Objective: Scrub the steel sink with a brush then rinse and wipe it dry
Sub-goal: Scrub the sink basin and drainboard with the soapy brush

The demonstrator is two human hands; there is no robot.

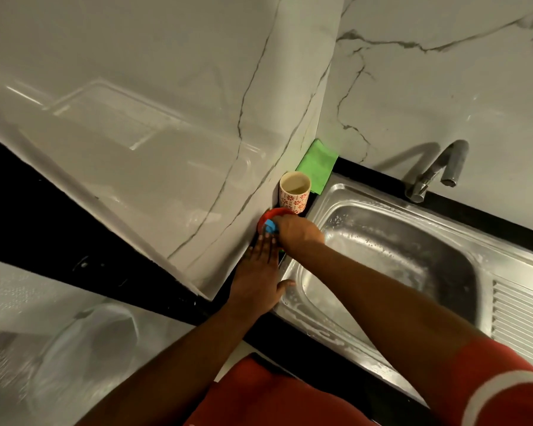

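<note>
Marble-patterned walls meet above a black table carrying the steel sink (397, 256), its basin wet and sudsy. Left hand (259, 272) lies flat, fingers straight, beside the rim. Right hand (296, 230) grips a red-and-blue brush (270, 221) near a patterned cup (294, 192) and green cloth (317, 166).

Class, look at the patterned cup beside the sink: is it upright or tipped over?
Upright. The cup stands on its base, its round mouth facing up.

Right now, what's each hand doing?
Left hand: open, flat on the counter edge beside the sink.
Right hand: at the red bowl, on a blue thing; grip cannot be told.
</note>
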